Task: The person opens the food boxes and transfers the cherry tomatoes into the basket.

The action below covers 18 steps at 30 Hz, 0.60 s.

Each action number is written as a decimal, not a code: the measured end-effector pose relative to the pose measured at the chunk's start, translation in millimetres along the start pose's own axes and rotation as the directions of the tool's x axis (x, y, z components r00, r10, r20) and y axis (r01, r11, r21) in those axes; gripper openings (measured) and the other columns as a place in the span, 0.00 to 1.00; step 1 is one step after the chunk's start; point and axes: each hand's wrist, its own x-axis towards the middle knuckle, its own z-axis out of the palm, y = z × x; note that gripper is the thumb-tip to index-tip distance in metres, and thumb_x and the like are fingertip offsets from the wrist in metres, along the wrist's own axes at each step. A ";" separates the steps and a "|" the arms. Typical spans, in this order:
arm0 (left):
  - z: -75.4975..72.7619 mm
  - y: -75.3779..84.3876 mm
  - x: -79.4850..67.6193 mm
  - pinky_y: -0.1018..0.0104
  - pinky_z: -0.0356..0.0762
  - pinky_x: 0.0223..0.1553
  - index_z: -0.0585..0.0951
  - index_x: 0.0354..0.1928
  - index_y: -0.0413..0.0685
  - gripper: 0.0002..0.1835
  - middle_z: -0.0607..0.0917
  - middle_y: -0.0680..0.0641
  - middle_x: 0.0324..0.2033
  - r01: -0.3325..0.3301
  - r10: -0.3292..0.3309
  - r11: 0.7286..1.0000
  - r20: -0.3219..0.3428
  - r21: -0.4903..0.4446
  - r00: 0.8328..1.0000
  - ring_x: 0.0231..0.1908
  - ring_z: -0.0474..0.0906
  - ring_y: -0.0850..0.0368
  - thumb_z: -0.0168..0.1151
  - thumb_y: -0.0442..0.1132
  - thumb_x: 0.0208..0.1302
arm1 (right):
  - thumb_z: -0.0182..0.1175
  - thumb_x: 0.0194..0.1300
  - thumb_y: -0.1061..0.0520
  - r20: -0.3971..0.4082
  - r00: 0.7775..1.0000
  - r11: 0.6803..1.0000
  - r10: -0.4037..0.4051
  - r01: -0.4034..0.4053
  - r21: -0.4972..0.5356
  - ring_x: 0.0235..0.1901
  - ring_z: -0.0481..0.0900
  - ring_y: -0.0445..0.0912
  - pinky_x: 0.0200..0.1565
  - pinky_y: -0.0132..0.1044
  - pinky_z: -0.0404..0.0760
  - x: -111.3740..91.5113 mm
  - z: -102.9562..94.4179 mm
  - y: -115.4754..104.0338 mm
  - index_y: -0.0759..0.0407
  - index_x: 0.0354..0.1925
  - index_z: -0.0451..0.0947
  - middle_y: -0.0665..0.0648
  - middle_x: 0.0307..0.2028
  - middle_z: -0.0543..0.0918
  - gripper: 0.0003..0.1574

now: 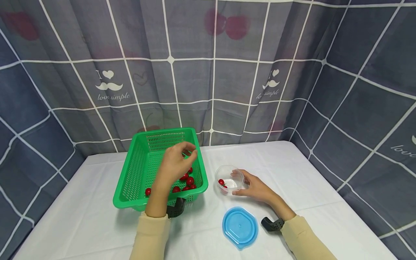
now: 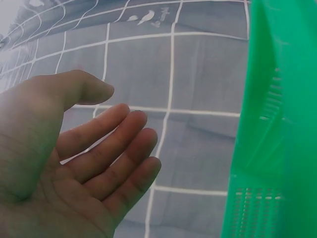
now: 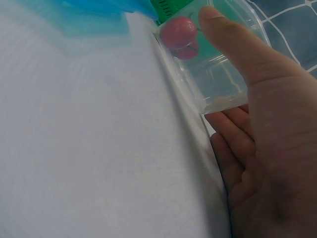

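Note:
My left hand (image 1: 177, 164) is raised over the right side of a green plastic basket (image 1: 122, 177). Its fingers are relaxed, and the left wrist view shows nothing in the palm. Several red cherry tomatoes (image 1: 190, 180) lie in the basket, mostly towards its front right; the arm hides part of the basket floor. With thumb and fingers around its right side, my right hand (image 1: 255, 188) grips a small clear plastic container (image 1: 233, 183) on the table. Two cherry tomatoes (image 3: 179, 32) show inside that container, at the side away from the palm.
A blue lid (image 1: 240, 226) lies on the white tablecloth (image 1: 84, 216) in front of the container. Grey checked curtains (image 1: 191, 79) rise behind the table and at both sides. Black wrist mounts (image 1: 271, 224) sit on both forearms.

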 end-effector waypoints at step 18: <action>46.7 19.8 -2.2 0.55 0.84 0.45 0.86 0.51 0.40 0.14 0.89 0.45 0.44 -0.098 0.092 0.995 0.143 0.032 0.985 0.44 0.87 0.49 0.61 0.39 0.70 | 0.79 0.53 0.38 0.001 1.000 1.000 0.024 -0.024 0.002 0.71 0.72 0.58 0.71 0.61 0.67 -0.3 1.0 -1.8 0.46 0.73 0.68 0.52 0.69 0.75 0.54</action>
